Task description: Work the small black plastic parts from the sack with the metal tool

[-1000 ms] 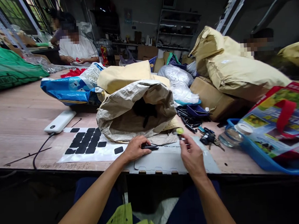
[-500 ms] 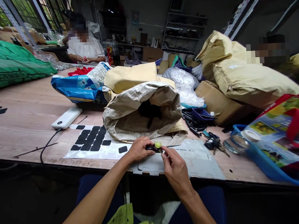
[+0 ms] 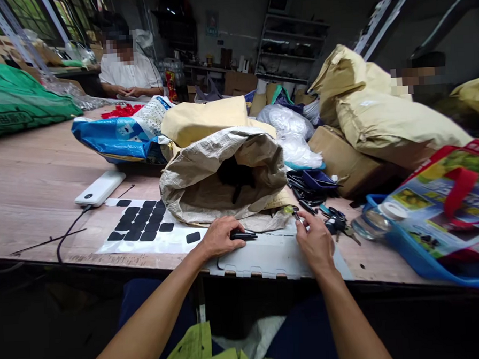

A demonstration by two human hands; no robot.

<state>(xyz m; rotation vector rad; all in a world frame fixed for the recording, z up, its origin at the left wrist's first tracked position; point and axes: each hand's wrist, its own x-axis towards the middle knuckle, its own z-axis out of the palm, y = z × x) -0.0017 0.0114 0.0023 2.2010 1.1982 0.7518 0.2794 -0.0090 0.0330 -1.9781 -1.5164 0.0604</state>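
My left hand (image 3: 221, 237) rests at the front of the grey board (image 3: 263, 253), its fingers closed on a slim black part (image 3: 245, 236) that points right. The part's exact kind is too small to tell. Farther right, my right hand (image 3: 315, 241) pinches a small tool with a round yellow-green end (image 3: 288, 210) and a short metal shaft. That tool is apart from the black part. Just behind both hands lies a beige woven sack (image 3: 180, 204), its mouth toward me and dark items inside.
Left lie a sheet of black stickers (image 3: 139, 222) and a white power bank (image 3: 100, 188) with a cable. Right are black parts, a purple tray (image 3: 320, 179), keys (image 3: 338, 222), a bottle (image 3: 371, 223) and a blue basket (image 3: 412, 256). Two people sit across the table.
My right hand has moved right with the small tool, away from the black part. My left hand keeps the black part, which now shows more fully. The view has shifted slightly.
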